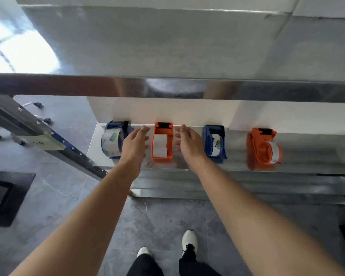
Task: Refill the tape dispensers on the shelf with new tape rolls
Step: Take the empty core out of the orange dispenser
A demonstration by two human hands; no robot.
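Along the metal shelf [307, 154], from the left: left blue dispenser [116, 139], left orange dispenser [162, 143], right blue dispenser [214, 143], right orange dispenser [264, 149], tape visible in each. Left hand [134, 144] and right hand [189, 144] flanking the left orange dispenser, just beside its sides, fingers loosely spread, gripping nothing. Touching it or not: cannot tell. White shoes [189, 241] below on the grey floor [157, 220].

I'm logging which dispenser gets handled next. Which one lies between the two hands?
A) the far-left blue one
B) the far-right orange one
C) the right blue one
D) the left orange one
D: the left hand and right hand are open on either side of the left orange dispenser, second in the row.
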